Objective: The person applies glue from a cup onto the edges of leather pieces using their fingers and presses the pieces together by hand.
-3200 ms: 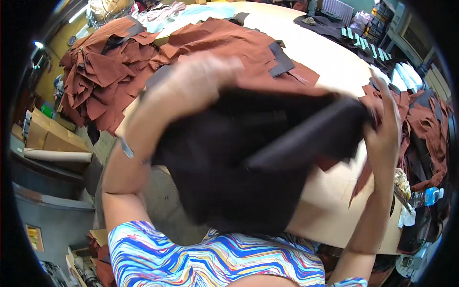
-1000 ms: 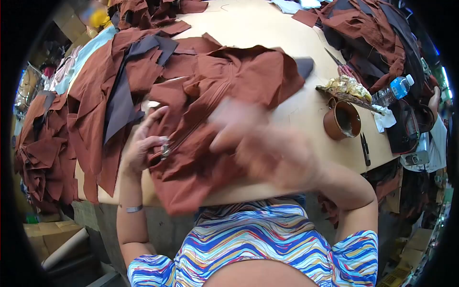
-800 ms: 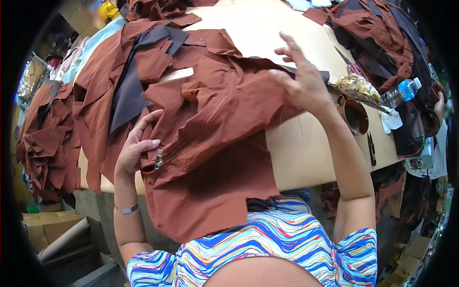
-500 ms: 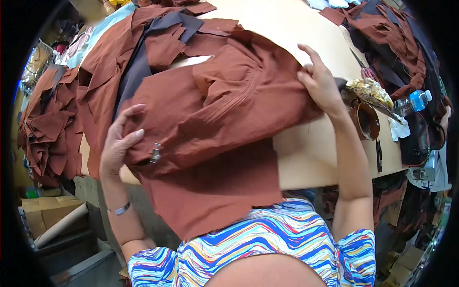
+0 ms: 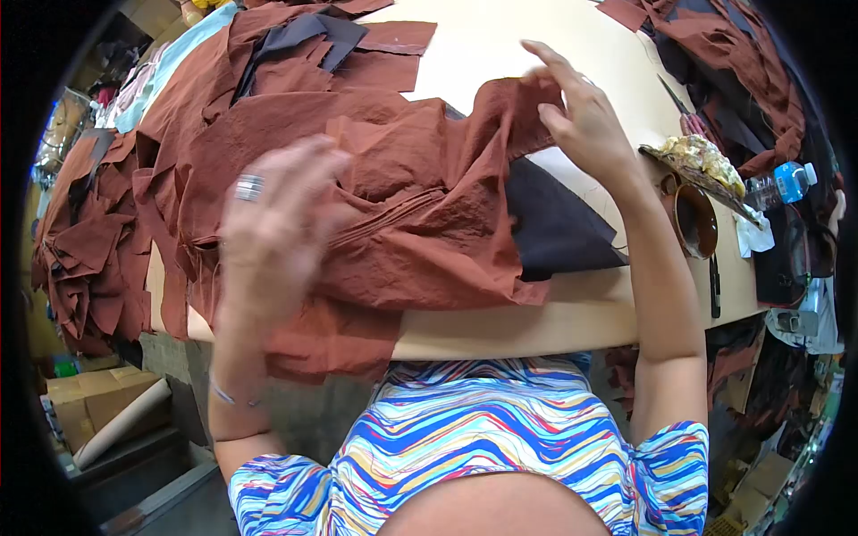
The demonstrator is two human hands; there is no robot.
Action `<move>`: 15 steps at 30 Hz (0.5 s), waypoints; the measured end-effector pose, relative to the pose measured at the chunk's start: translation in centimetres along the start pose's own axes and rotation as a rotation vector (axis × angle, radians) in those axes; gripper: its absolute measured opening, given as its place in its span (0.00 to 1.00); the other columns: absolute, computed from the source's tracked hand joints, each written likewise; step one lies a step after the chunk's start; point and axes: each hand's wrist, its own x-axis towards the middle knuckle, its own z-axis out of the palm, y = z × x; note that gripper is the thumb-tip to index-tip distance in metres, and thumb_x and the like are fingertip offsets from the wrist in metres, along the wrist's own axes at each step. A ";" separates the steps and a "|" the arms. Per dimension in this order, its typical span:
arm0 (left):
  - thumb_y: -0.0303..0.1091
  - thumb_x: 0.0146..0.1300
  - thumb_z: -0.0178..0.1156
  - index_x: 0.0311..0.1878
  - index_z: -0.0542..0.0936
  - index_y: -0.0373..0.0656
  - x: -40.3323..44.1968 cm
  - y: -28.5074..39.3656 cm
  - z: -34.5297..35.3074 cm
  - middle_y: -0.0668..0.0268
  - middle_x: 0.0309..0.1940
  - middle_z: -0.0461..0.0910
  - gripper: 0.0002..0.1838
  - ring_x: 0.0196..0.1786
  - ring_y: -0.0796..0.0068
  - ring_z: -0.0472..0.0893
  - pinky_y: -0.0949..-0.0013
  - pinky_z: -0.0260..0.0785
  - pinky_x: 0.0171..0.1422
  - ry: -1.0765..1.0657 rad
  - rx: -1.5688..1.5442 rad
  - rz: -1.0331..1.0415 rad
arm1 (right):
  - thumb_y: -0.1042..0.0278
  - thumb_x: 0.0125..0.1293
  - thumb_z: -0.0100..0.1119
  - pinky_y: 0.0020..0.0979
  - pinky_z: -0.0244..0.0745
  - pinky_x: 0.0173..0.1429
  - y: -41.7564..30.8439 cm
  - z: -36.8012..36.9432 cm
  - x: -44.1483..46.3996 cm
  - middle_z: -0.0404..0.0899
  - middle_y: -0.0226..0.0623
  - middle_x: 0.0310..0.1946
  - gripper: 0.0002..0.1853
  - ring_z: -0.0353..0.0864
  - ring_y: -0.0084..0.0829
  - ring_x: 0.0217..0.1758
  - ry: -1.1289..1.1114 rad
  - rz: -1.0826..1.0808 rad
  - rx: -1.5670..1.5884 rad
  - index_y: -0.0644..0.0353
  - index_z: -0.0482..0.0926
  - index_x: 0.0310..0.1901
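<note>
A rust-brown cloth garment piece [image 5: 429,241] with stitched seams lies crumpled across the table in front of me. My right hand [image 5: 576,116] pinches its raised far right corner between thumb and fingers, with the index finger stretched out. Over the left part of the cloth is my left hand [image 5: 281,214], smeared by motion, so its finger positions are unclear. A silver metal piece [image 5: 249,188] shows on that hand. Dark navy cloth [image 5: 563,223] lies under the lifted right side. A flap of rust cloth [image 5: 335,339] hangs over the table's front edge.
Rust cloth pieces [image 5: 85,246] are heaped at the left, with more cloth [image 5: 742,71] at the back right. To the right are scissors [image 5: 684,112], a brown cup [image 5: 693,219], a water bottle [image 5: 782,186] and a black pen-like object [image 5: 714,288] on the table [image 5: 500,326].
The garment piece has shifted left and been turned, uncovering the navy cloth. My left hand has moved up and inward over it; my right hand has risen slightly with the corner.
</note>
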 end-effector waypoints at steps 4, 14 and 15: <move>0.47 0.52 0.65 0.51 0.78 0.48 -0.6 4.4 2.5 0.66 0.53 0.75 0.24 0.54 0.63 0.74 0.56 0.61 0.59 0.025 -0.025 0.177 | 0.85 0.48 0.44 0.41 0.51 0.72 3.3 3.1 3.4 0.76 0.38 0.54 0.42 0.69 0.38 0.64 -0.083 -0.147 -0.252 0.46 0.59 0.69; 0.41 0.45 0.64 0.46 0.79 0.55 -4.3 8.5 9.8 0.62 0.61 0.66 0.21 0.61 0.62 0.67 0.51 0.56 0.60 -0.112 -0.186 0.141 | 0.88 0.52 0.39 0.31 0.68 0.53 2.6 1.0 3.7 0.72 0.41 0.36 0.29 0.75 0.36 0.42 0.179 -0.072 -0.052 0.57 0.70 0.57; 0.40 0.46 0.63 0.44 0.79 0.54 -4.0 8.2 9.9 0.61 0.61 0.66 0.18 0.61 0.61 0.67 0.51 0.56 0.60 -0.095 -0.162 0.154 | 0.88 0.54 0.40 0.29 0.68 0.55 1.6 -0.8 3.8 0.74 0.41 0.44 0.27 0.76 0.34 0.47 0.294 -0.104 0.027 0.57 0.70 0.57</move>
